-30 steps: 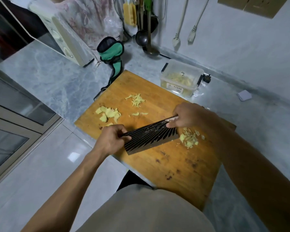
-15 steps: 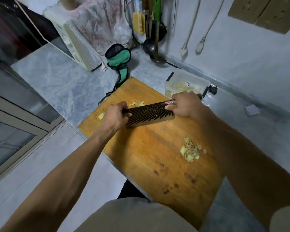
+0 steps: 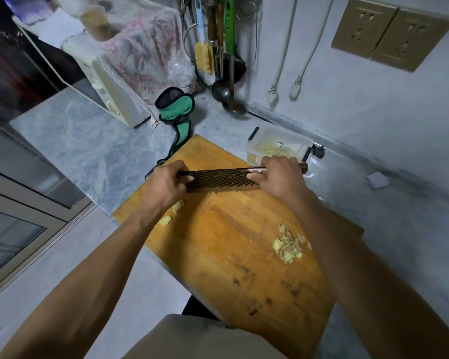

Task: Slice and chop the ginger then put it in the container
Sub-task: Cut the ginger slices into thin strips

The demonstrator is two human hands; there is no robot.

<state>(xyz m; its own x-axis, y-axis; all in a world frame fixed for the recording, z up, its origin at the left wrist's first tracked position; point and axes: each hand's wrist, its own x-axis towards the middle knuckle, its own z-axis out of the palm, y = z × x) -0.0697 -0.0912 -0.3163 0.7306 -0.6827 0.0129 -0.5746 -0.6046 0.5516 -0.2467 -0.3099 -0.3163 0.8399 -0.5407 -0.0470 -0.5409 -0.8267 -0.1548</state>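
Two hands on one cleaver (image 3: 219, 179): right hand (image 3: 279, 178) wrapped round the handle, left hand (image 3: 166, 186) gripping the far end of the blade, which stands on edge across the cutting board (image 3: 231, 255) and hides whatever lies behind it. Ginger visible in three spots: chopped pile (image 3: 288, 246) near the right forearm, a few slices (image 3: 174, 212) partly under the left wrist, more in the one clear container (image 3: 279, 146), partly blocked by the right hand.

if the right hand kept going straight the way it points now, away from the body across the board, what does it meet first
Most likely the clear plastic container with ginger in it, which sits just past the right hand off the cutting board edge. Depth is hard to judge.
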